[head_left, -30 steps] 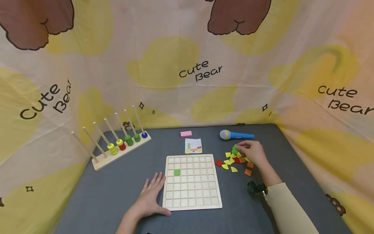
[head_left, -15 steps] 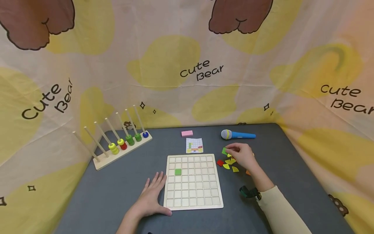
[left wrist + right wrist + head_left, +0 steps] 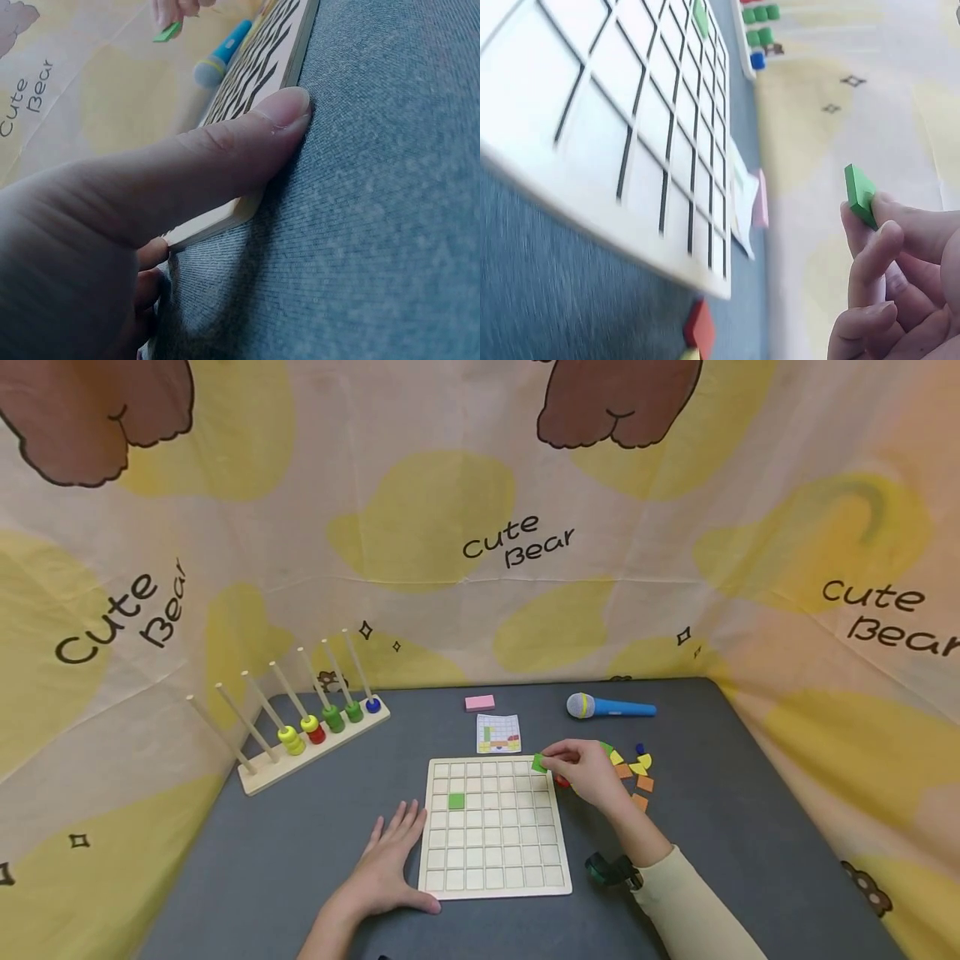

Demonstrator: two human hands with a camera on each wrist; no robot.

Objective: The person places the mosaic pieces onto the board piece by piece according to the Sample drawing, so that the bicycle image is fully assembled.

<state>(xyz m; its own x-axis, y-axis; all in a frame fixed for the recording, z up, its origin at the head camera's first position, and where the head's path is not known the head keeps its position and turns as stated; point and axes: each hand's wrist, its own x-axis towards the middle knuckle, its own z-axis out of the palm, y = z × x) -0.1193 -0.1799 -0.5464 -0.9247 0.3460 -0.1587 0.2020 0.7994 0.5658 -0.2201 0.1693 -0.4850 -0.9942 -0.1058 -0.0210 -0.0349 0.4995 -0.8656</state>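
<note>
Between thumb and fingertips my right hand [image 3: 592, 772] pinches a green square tile [image 3: 861, 196], held above the upper right corner of a wooden grid board [image 3: 495, 885]. My left hand [image 3: 386, 868] lies along the board's left side, fingers spread, with the thumb [image 3: 277, 120] touching the near left corner in the left wrist view. One green tile [image 3: 457, 801] sits in a square of the board, second column from the left, third row from the back. Beyond the board lies a small printed card [image 3: 498, 734] with a coloured grid pattern.
Loose orange, yellow, red and blue pieces [image 3: 637, 768] are scattered right of the board, partly hidden by my right hand. A pink block [image 3: 480, 702] and a blue toy microphone [image 3: 611, 705] lie at the back. A peg rack with coloured beads [image 3: 315, 745] stands at left.
My right hand has lifted the green tile from the pile and carried it left and nearer, to the board's right corner. The left hand stays where it was.
</note>
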